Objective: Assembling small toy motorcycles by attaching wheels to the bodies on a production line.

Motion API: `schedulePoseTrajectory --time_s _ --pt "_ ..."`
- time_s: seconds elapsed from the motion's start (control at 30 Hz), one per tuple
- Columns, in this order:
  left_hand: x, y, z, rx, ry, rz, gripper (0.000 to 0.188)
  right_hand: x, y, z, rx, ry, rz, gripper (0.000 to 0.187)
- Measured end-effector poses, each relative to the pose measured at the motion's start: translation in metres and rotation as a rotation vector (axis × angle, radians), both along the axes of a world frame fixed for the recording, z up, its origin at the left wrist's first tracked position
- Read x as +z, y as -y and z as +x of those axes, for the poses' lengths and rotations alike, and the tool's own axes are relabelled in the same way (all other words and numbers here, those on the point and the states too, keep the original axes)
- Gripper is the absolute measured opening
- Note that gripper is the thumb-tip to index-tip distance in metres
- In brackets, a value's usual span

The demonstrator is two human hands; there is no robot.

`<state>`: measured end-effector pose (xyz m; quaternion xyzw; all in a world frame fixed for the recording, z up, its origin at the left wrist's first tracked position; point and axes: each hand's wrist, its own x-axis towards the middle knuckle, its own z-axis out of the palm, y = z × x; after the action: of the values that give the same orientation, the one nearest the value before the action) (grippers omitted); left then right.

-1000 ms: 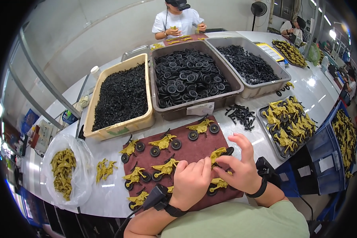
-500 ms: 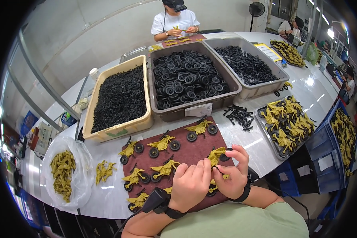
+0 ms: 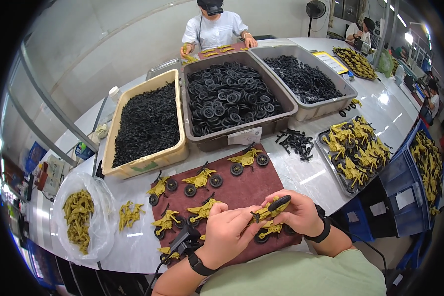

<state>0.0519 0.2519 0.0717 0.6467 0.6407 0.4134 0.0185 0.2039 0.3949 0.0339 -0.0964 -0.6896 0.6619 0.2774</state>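
Observation:
A yellow toy motorcycle [image 3: 270,212] with a black wheel is held between my two hands above a maroon cloth mat [image 3: 261,185]. My left hand [image 3: 227,232] pinches the end of it with thumb and fingers. At the other end, my right hand [image 3: 302,215] grips the body beside the wheel, which points up and to the right. Several yellow motorcycles with black wheels, such as one toy motorcycle [image 3: 200,179], lie in rows on the mat. Another motorcycle [image 3: 270,230] lies just below my hands, partly covered by them.
Beyond the mat stand a cream bin [image 3: 182,148] of small black parts, a dark bin [image 3: 217,143] of wheels and a grey bin [image 3: 325,109]. A metal tray [image 3: 348,190] of motorcycles is at right, a plastic bag [image 3: 103,212] of yellow parts at left. A person [image 3: 214,29] sits opposite.
The motorcycle in my hands has been turned, so its wheel now stands up toward the right. My hands have rotated and shifted slightly. The person opposite has spread their hands apart.

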Motion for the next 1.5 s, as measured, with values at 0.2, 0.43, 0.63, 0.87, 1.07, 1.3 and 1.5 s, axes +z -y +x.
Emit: schedulePoseTrajectory --time_s 0.2,0.43,0.63,0.87,1.07,1.3,1.5 --pt "-0.004 0.001 0.001 0.005 0.044 -0.025 0.022 -0.004 0.010 -0.006 0.032 -0.151 0.080 0.030" --pt "-0.005 0.005 0.000 -0.013 -0.073 0.050 0.019 -0.007 0.022 -0.003 0.005 -0.127 0.048 0.036" --pt "-0.002 0.005 -0.004 -0.027 -0.064 0.029 0.018 -0.012 0.022 -0.004 0.001 -0.129 0.017 0.033" --pt "-0.011 0.010 -0.010 0.178 -0.456 0.104 0.025 0.000 0.009 -0.007 -0.136 -0.071 0.175 0.037" --pt "-0.025 0.015 -0.002 0.260 -0.562 0.232 0.034 -0.009 0.010 -0.007 0.227 0.040 -0.465 0.039" --pt "-0.022 0.027 -0.005 -0.127 0.991 -0.020 0.081 0.002 0.017 -0.007 0.090 0.074 -0.146 0.035" --pt "-0.031 0.027 -0.020 -0.015 0.517 0.039 0.046 0.005 0.019 -0.011 -0.002 0.050 0.406 0.039"
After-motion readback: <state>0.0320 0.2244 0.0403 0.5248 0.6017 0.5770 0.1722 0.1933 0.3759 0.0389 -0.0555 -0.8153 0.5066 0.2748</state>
